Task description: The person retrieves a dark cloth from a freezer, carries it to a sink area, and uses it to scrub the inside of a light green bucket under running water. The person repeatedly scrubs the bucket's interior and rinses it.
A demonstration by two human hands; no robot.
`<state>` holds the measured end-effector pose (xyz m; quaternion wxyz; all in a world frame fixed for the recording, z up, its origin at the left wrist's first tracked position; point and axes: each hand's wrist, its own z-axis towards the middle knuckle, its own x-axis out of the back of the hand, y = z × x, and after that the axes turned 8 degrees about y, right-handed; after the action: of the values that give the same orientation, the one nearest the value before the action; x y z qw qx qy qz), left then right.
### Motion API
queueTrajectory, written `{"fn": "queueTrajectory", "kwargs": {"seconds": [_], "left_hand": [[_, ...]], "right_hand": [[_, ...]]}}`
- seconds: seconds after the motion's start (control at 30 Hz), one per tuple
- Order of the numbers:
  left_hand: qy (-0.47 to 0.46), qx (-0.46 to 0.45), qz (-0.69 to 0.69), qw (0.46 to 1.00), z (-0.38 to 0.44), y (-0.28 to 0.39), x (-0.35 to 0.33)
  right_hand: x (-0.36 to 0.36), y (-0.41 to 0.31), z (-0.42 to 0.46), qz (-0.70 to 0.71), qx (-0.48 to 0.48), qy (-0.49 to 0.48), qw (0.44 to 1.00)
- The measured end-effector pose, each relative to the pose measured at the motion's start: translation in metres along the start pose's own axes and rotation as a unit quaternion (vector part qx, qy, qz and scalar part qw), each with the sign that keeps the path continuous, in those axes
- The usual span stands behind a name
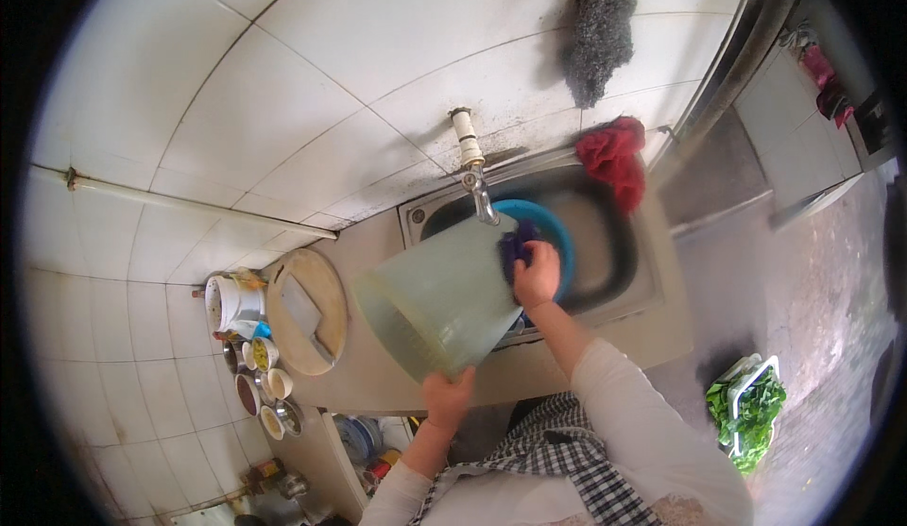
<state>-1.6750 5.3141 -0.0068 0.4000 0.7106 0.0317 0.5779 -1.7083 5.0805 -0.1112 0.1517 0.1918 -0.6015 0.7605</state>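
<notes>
A large translucent greenish plastic bucket (pixel 439 285) lies tilted on its side over the near-left edge of a steel sink (pixel 648 289), its open mouth facing left. My left hand (pixel 448 400) grips the bucket's rim from below. In my right hand (pixel 538 274) is a dark purple cloth (pixel 516 246), pressed against the bucket's base end. Under that end a blue basin (pixel 563 243) sits in the sink. The metal tap (pixel 480 193) hangs right above the bucket; no water stream can be made out.
A red cloth (pixel 620 161) drapes over the sink's far right corner. Left on the counter lie a round wooden board (pixel 333 299) with a cleaver (pixel 301 304), a white tub (pixel 230 304) and several small bowls. Leafy greens (pixel 762 398) in a basket stand at lower right.
</notes>
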Motion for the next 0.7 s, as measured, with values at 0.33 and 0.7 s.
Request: {"fn": "queueTrajectory", "kwargs": {"seconds": [0.33, 0.7], "left_hand": [[0.068, -0.017, -0.013, 0.997, 0.01, 0.045, -0.003], [0.072, -0.112, 0.03, 0.991, -0.018, -0.01, -0.013]], "right_hand": [[-0.05, 0.047, -0.014, -0.041, -0.426, 0.062, 0.902], [-0.07, 0.125, 0.001, -0.107, -0.1, -0.256, 0.956]]}}
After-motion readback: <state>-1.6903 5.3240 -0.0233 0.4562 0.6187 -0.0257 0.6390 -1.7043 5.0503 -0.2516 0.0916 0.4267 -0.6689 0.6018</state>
